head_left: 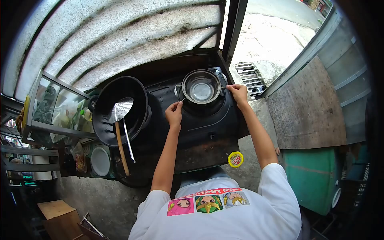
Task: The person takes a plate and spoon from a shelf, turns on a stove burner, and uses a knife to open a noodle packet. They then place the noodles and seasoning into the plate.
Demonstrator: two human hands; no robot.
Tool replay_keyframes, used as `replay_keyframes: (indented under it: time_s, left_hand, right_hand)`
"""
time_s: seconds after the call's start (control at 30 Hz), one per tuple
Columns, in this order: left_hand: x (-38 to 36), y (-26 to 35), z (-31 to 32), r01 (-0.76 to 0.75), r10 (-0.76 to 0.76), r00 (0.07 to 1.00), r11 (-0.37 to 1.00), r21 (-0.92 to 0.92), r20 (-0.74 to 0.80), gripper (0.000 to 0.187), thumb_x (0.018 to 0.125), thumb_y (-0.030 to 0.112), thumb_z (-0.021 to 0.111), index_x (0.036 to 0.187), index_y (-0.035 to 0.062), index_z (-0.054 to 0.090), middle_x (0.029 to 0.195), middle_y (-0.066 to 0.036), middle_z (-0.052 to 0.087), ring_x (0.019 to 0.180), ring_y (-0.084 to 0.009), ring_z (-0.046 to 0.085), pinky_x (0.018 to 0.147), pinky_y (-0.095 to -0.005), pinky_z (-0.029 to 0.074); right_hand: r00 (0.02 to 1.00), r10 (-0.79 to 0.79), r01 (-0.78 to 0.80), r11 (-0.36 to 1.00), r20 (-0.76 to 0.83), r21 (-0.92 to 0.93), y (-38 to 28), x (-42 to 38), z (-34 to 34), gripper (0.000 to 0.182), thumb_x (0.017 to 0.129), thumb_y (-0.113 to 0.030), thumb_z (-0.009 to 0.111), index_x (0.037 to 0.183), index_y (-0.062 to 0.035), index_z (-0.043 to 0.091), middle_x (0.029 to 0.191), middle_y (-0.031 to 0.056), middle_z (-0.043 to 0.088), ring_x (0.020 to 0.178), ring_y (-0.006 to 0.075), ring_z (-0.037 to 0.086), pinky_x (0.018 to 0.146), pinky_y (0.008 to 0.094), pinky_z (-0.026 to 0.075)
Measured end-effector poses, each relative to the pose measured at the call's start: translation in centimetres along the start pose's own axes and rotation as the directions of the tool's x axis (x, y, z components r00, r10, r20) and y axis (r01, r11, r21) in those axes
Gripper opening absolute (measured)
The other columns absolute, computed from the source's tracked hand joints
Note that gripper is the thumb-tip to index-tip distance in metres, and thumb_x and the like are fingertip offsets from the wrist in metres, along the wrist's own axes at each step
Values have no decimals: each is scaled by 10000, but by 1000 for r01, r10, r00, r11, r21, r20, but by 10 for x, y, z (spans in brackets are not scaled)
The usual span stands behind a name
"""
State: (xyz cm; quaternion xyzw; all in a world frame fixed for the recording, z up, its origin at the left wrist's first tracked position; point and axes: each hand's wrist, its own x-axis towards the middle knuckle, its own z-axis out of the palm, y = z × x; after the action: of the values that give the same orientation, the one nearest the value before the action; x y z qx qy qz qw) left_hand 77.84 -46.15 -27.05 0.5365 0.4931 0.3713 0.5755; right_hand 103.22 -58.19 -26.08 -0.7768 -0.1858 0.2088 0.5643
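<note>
A small metal pot (202, 91) with two side handles stands on the right burner of the black stove (192, 138). Its right handle is pinched between the fingers of my right hand (239, 94). My left hand (174, 115) is closed, its fingertips just below the pot's left handle; whether they touch it I cannot tell. To the left sits a large black wok (105, 96) holding a perforated metal skimmer (124, 107) and a wooden-handled utensil (121, 148), their handles hanging over the near rim.
A yellow-rimmed round lid (235, 159) lies at the stove's front right edge. At left are a glass case (60, 106) with bags and a pale round plate (100, 161). A wooden board (306, 108) and a green container (310, 176) stand at right.
</note>
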Motion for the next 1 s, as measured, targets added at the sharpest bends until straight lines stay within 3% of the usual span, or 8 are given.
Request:
replay_keyframes:
  time_s: [0.3,0.4,0.5,0.63,0.7,0.83,0.87,1.0]
  left_hand:
    - [-8,-3,3,-2,1,999,1000,-21,-40,232,827,184,642,942,-17,652,855,-51,656,764,-79,578,663,-191,423]
    - [-30,5,-2,108,-109,994,991,-74,-4,245,851,202,608,993,5,640,874,-51,657,752,-79,586,600,-182,422]
    - [-73,1,-14,62,-58,998,989,-133,30,255,871,222,576,1021,21,626,892,-53,656,751,-84,596,561,-176,423]
    - [-137,-21,-42,97,-99,995,980,-172,-3,246,882,234,558,982,20,627,882,-54,654,754,-90,603,588,-194,441]
    - [-164,-31,-59,107,-119,992,975,-195,-48,246,886,246,552,954,22,631,863,-53,654,749,-92,604,597,-201,446]
    - [-205,-41,-100,152,-191,966,966,-211,-177,260,897,269,537,855,31,634,776,-29,642,703,-73,587,603,-202,440]
    - [-211,-44,-112,137,-181,962,967,-214,-205,259,898,268,536,854,32,634,773,-26,641,697,-71,583,601,-198,434]
    - [-236,-50,-167,90,-173,929,963,-253,-328,247,901,259,531,856,38,633,771,-18,636,692,-65,571,612,-192,420]
  right_hand:
    - [999,-33,34,999,-33,31,7,-6,0,163,740,-145,711,753,15,683,609,-9,597,528,33,456,489,190,338]
    - [995,-87,88,996,-44,30,-6,-33,-7,258,774,-209,694,627,-5,634,551,-31,543,496,26,416,464,193,301]
    - [994,-57,64,995,88,-72,-19,-74,-25,347,792,-240,679,545,-25,563,507,-37,494,490,28,405,461,196,298]
    - [919,-365,368,930,147,9,-8,-147,-24,279,803,-174,668,589,-25,570,577,-4,548,516,31,469,475,182,344]
    - [935,-199,180,979,292,92,-16,-192,-19,185,810,-138,654,693,-4,608,663,19,594,564,45,530,511,174,396]
    - [778,-26,-87,985,628,149,-3,-264,4,235,823,-213,640,772,16,630,689,34,626,562,59,553,515,189,419]
    - [731,-3,-130,981,682,143,-2,-279,12,178,840,-154,619,800,19,623,702,33,605,581,69,554,534,184,430]
    - [634,-33,-47,996,772,81,2,-332,53,223,832,-189,616,804,32,625,683,54,626,558,76,560,509,209,439]
